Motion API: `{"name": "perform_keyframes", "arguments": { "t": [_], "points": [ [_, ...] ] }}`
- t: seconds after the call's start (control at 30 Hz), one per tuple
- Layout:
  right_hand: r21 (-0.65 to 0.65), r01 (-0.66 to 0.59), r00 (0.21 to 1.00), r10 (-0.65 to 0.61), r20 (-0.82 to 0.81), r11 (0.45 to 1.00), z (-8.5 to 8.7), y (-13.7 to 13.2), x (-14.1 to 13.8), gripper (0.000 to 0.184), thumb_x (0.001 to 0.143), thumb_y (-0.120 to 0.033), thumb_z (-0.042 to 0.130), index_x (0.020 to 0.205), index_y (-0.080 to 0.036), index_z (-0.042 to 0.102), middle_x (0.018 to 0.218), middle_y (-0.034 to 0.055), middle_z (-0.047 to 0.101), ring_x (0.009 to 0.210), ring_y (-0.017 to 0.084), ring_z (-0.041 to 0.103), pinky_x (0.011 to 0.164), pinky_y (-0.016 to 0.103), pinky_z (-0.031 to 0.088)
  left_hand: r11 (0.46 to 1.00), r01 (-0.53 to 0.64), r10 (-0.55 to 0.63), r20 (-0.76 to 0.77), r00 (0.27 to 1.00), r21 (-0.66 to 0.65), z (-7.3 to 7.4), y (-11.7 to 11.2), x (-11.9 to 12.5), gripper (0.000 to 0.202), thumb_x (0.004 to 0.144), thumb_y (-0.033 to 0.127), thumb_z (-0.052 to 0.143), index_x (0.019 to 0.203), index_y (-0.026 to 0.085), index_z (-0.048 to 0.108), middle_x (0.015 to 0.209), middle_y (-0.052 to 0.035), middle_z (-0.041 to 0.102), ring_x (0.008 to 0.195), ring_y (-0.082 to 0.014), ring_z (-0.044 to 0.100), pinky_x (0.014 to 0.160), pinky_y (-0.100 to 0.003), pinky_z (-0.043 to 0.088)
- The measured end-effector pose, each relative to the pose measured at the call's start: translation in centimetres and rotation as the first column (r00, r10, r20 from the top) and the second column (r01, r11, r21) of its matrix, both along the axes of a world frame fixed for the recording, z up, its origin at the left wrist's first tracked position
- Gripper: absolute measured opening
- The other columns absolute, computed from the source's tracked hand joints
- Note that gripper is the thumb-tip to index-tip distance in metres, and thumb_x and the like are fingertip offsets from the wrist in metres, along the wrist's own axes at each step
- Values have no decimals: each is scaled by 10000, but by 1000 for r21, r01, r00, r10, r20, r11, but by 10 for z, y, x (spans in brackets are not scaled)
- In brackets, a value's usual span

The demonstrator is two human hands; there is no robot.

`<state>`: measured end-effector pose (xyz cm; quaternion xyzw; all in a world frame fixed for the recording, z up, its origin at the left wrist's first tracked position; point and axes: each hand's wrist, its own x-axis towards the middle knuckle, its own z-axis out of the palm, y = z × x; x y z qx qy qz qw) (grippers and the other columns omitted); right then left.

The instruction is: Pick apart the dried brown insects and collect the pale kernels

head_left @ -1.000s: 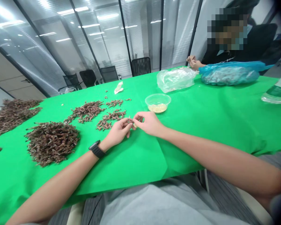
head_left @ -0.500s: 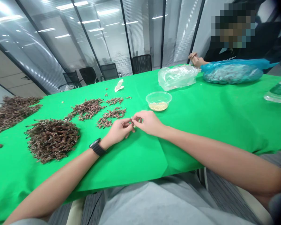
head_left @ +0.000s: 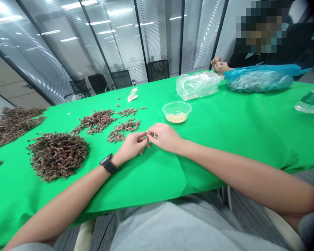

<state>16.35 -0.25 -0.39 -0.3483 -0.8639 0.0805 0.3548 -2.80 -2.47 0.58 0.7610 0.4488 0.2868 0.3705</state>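
My left hand [head_left: 135, 144] and my right hand [head_left: 165, 137] meet fingertip to fingertip over the green cloth [head_left: 151, 181]. Both are closed in a pinch around something tiny at their tips, too small to name. A few pale yellowish bits [head_left: 155, 136] show by my right fingers. Just beyond my left hand lies a small cluster of brown, twisted dried pieces [head_left: 122, 129]. Behind my right hand stands a clear plastic bowl [head_left: 164, 111] with pale grainy bits [head_left: 177, 118] in its bottom.
Larger heaps of the dried pieces lie left: a round pile [head_left: 59, 157], a looser pile [head_left: 98, 121] and a far-left heap [head_left: 10, 127]. A clear plastic bag [head_left: 197, 85], a blue bag [head_left: 260, 82] and a bottle [head_left: 312, 99] stand right. Another person's hands [head_left: 219, 65] are beyond.
My right fingers have drawn slightly closer together at the tips. The pale bits beside them show a little differently. The rest of the scene is nearly unchanged.
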Motion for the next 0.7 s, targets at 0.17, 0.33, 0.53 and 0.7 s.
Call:
{"name": "perform_keyframes", "arguments": {
  "t": [0.17, 0.33, 0.53, 0.7],
  "points": [
    [20, 24, 1000, -24, -8, 1000, -1, 1, 0, 160, 932, -192, 586, 833, -168, 709, 825, 64, 713, 836, 196, 583, 757, 303, 391, 1000, 20, -21, 29, 999, 19, -2, 1, 0, 226, 931, 317, 539, 969, 150, 687, 750, -16, 713, 440, -48, 502, 448, -156, 367],
    [-23, 43, 999, -44, -29, 999, -1, 2, 0, 165, 928, -198, 593, 825, -167, 718, 798, 56, 710, 795, 183, 585, 739, 297, 385, 999, 24, -25, 32, 999, 27, -1, 1, 0, 259, 941, 375, 556, 915, 149, 679, 660, -1, 676, 456, -64, 516, 478, -166, 393],
    [-24, 51, 998, -52, -30, 998, -1, 2, 1, 181, 925, -209, 595, 790, -164, 707, 770, 50, 700, 758, 174, 568, 711, 293, 365, 999, 46, -46, 38, 998, 1, -2, 2, -2, 261, 953, 383, 560, 993, 154, 680, 776, -27, 720, 493, -79, 554, 509, -191, 409],
    [10, 56, 998, -55, -17, 998, 0, 1, 1, 189, 922, -209, 601, 770, -167, 706, 750, 51, 694, 759, 174, 566, 707, 292, 364, 989, 32, -21, -76, 997, 145, -3, 3, -4, 244, 975, 336, 517, 916, 166, 681, 618, 5, 656, 483, -100, 525, 532, -207, 386]
  ]
}}
